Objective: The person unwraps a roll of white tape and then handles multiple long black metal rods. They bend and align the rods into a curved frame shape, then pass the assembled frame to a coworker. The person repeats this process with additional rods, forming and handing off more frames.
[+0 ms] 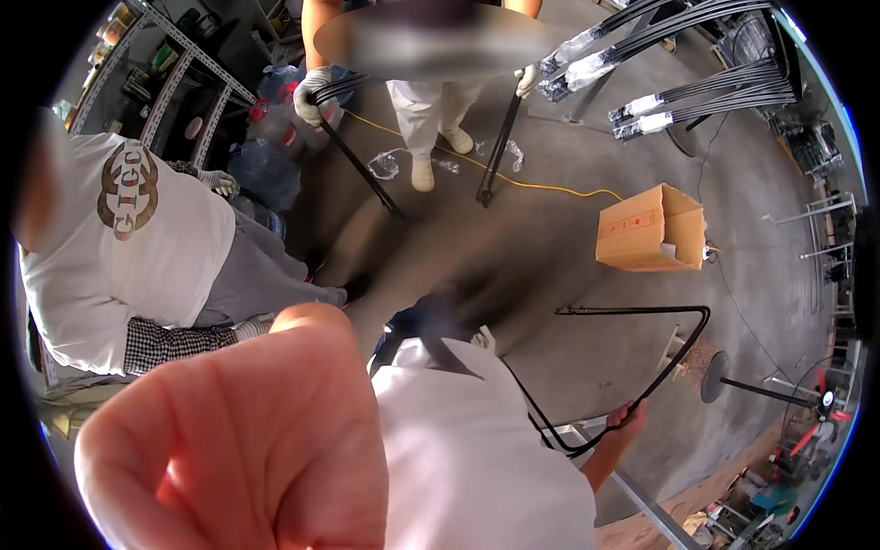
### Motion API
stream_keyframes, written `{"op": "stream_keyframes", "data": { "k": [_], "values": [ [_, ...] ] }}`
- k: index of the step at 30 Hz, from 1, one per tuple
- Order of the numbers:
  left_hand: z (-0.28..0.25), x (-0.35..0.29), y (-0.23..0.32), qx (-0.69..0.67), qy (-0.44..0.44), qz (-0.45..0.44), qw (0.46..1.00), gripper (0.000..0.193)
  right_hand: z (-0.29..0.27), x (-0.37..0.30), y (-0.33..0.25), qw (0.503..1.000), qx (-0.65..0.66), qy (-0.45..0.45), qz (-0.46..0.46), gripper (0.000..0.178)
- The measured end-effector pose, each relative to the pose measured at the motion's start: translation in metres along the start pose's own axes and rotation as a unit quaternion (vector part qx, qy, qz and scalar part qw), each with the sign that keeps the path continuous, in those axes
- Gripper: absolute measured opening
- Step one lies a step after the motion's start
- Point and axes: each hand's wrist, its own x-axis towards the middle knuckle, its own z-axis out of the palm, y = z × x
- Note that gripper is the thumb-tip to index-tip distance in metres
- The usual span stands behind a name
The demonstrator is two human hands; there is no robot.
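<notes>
My left hand [243,440] is bare and raised very close to the view, with the palm showing. Its fingers curl toward the lower edge, and whatever they hold is hidden. Lower right, my right hand [626,417], also bare, is closed round a black bent metal tube frame [683,353]. One bend of the frame lies beside my white shirt [486,449]; the other reaches out over the floor. A white glove [485,338] shows at the shirt's far edge; whether it is worn, I cannot tell.
Across from me a gloved person [422,115] holds black tubes [500,147]. Another person [137,220] stands left, before metal shelving [183,82] and plastic bottles [266,165]. A cardboard box [632,234], yellow cable [550,188], fan [825,403] and wrapped tube bundles [678,55] are rightward.
</notes>
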Motion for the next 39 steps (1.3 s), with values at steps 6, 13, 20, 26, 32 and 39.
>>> {"op": "stream_keyframes", "data": {
  "k": [6, 13, 20, 26, 32, 39],
  "values": [
    [-0.009, -0.022, -0.018, 0.047, 0.037, 0.067, 0.996, 0.024, 0.010, 0.006, 0.004, 1.000, 0.002, -0.017, 0.002, 0.033],
    [0.028, -0.086, -0.107, -0.070, -0.080, -0.063, 0.992, 0.008, -0.001, 0.015, 0.003, 1.000, -0.007, 0.004, 0.008, 0.034],
    [0.028, -0.235, -0.120, -0.220, -0.369, -0.579, 0.693, 0.013, 0.021, 0.014, 0.003, 0.999, -0.019, 0.036, -0.015, 0.032],
    [0.061, -0.262, -0.105, -0.284, -0.467, -0.557, 0.625, 0.014, 0.097, 0.010, 0.002, 0.998, 0.035, 0.044, 0.010, 0.028],
    [0.098, -0.284, -0.061, -0.404, -0.518, -0.492, 0.571, 0.021, 0.192, 0.012, -0.001, 0.995, 0.091, 0.036, -0.008, 0.024],
    [0.106, -0.311, -0.010, -0.410, -0.542, -0.441, 0.586, 0.057, 0.278, 0.013, 0.016, 0.986, 0.145, 0.005, -0.081, 0.020]
  ]
}}
